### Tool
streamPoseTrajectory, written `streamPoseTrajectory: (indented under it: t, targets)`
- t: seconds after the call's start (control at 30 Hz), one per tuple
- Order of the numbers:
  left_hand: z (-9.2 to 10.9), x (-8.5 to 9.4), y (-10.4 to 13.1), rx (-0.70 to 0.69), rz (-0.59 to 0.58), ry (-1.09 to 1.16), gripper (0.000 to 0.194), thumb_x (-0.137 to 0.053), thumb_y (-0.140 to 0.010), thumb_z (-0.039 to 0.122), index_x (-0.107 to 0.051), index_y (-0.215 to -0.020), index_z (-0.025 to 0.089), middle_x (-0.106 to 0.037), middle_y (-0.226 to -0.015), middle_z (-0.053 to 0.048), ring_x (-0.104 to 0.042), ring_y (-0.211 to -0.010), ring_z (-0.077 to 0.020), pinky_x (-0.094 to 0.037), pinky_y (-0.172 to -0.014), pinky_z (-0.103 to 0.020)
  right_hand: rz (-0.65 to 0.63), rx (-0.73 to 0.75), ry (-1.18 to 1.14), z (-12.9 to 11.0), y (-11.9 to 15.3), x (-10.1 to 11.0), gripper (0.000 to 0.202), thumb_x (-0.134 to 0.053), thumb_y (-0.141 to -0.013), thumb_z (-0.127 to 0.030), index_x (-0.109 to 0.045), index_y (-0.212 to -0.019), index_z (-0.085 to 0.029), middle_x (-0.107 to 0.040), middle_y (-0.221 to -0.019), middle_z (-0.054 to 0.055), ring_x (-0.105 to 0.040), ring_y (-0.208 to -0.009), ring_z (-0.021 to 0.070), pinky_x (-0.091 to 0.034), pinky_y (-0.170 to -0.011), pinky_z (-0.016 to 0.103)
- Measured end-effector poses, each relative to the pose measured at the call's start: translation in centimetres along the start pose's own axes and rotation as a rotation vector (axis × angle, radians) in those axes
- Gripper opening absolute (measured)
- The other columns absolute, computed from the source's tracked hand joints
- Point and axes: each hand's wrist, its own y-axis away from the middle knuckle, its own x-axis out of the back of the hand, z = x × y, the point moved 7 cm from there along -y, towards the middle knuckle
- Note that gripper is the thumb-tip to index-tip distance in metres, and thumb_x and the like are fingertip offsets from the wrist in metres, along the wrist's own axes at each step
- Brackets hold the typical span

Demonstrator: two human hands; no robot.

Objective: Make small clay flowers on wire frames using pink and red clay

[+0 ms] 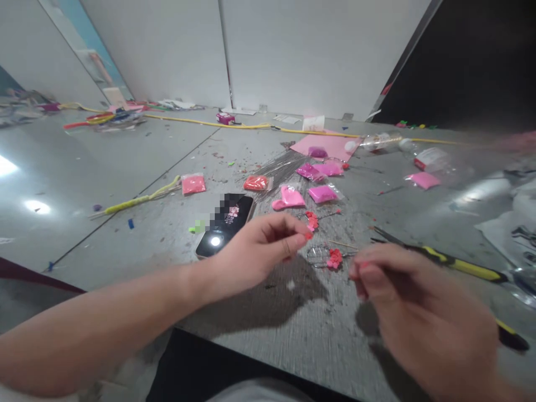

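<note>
Head view: two hands over scattered pink bead packets.
Left hand (pixel 259 245) pinches a small red bead cluster (pixel 311 221); right hand (pixel 402 290), blurred, has fingers curled narrow near the pliers (pixel 444 258).

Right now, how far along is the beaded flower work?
One red beaded flower lies finished-looking on the table. The left hand pinches a second red piece; the right hand is pinched beside it, contents blurred. Several pink bead packets remain unopened-looking.
</note>
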Motion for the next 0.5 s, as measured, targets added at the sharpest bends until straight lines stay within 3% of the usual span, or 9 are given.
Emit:
streamPoseTrajectory:
  t: [0.07,0.17,0.5]
  targets:
    - [-1.0,-1.0,0.7,0.068,0.034,0.185,0.026,-0.079,-0.09,0.036,-0.064,-0.095,0.016,-0.057,-0.075,0.004,-0.05,-0.065,-0.0064,-0.038,-0.062,-0.021,-0.034,0.172,0.096,-1.8,0.5,-0.5,0.009,-0.065,-0.098,-0.037,-0.07,-0.101,-0.029,-0.076,-0.085,0.001,-0.07,-0.068,0.0171,-0.061,-0.068,0.029]
    - [-1.9,-2.4,1.6,0.142,0.022,0.354,0.028,-0.084,-0.087,0.035,-0.066,-0.095,0.016,-0.059,-0.076,0.004,-0.053,-0.066,-0.0058,-0.041,-0.064,-0.02,-0.054,0.299,0.122,-3.3,0.8,-0.9,0.01,-0.062,-0.098,-0.028,-0.069,-0.106,-0.028,-0.08,-0.094,0.003,-0.078,-0.079,0.0196,-0.065,-0.077,0.03]
    - [-2.1,-3.6,2.4,0.167,-0.054,0.433,0.02,-0.085,-0.086,0.03,-0.072,-0.09,0.015,-0.068,-0.089,-0.001,-0.058,-0.071,-0.005,-0.047,-0.067,-0.017,-0.065,0.285,0.121,-3.8,1.2,-0.9,0.02,-0.064,-0.097,-0.026,-0.072,-0.114,-0.032,-0.082,-0.096,0.002,-0.081,-0.084,0.0251,-0.069,-0.077,0.035]
